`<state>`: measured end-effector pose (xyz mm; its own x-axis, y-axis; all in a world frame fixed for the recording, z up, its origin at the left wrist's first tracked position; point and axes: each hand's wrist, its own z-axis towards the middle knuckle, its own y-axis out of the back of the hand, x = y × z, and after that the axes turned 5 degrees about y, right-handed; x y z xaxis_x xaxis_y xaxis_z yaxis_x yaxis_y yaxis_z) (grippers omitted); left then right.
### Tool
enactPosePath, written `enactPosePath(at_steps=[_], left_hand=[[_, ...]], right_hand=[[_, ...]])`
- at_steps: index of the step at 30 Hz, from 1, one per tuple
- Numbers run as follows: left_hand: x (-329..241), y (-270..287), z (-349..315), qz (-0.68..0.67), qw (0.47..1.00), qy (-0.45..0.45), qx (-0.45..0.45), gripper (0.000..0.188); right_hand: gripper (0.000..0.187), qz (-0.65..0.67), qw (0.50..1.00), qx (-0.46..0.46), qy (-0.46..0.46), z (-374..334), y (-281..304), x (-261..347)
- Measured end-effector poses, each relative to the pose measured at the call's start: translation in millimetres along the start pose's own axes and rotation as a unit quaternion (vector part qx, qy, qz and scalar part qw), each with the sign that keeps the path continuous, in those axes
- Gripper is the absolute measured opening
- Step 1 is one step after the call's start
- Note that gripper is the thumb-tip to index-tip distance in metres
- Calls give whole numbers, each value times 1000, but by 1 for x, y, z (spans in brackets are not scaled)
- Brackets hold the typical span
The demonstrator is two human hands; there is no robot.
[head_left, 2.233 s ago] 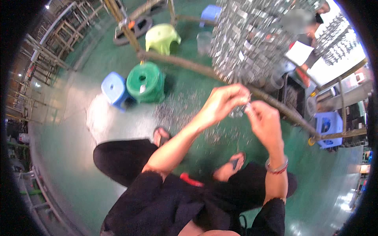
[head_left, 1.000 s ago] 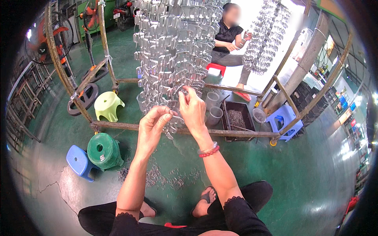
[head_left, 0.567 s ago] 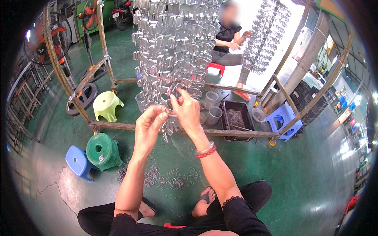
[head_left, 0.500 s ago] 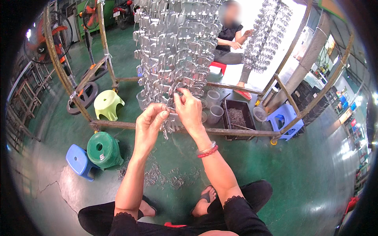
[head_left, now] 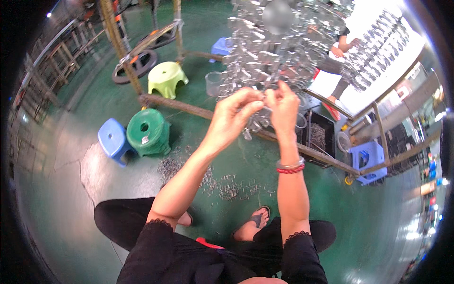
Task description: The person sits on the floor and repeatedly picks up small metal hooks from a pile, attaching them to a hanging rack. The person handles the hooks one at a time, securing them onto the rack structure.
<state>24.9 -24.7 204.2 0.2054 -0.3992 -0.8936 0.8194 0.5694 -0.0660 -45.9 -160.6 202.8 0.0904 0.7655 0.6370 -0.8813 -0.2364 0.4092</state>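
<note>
A thick hanging cluster of shiny bent metal parts (head_left: 257, 54) fills the space in front of me, strung in several columns. At its lower end my left hand (head_left: 231, 116) has thumb and fingers pinched together. My right hand (head_left: 283, 111) is right beside it, fingers curled in and closed, the fingertips of both hands nearly touching. Whatever is between the fingers is too small and blurred to make out. Below the hands dangle the lowest metal parts (head_left: 255, 124). A red bead bracelet (head_left: 291, 169) circles my right wrist.
A metal frame (head_left: 198, 111) surrounds the cluster. Stools stand left: light green (head_left: 165, 78), dark green (head_left: 147, 137), blue (head_left: 112, 139); another blue stool (head_left: 369, 161) is right. A black crate (head_left: 334, 144) holds metal bits. Scraps (head_left: 229, 189) litter the floor. A co-worker's hand (head_left: 347, 45) is beside another cluster (head_left: 376, 52).
The view has swung, so the scene sits further right and more tilted. Both hands stay together at the cluster's lower end, and the right hand's fingers are more curled in.
</note>
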Motion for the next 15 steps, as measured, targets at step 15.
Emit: enactPosePath(at_steps=[15], left_hand=[[10, 16, -3, 19, 999, 30, -9, 16]], right_hand=[[20, -2, 1000, -11, -28, 5, -8, -7]])
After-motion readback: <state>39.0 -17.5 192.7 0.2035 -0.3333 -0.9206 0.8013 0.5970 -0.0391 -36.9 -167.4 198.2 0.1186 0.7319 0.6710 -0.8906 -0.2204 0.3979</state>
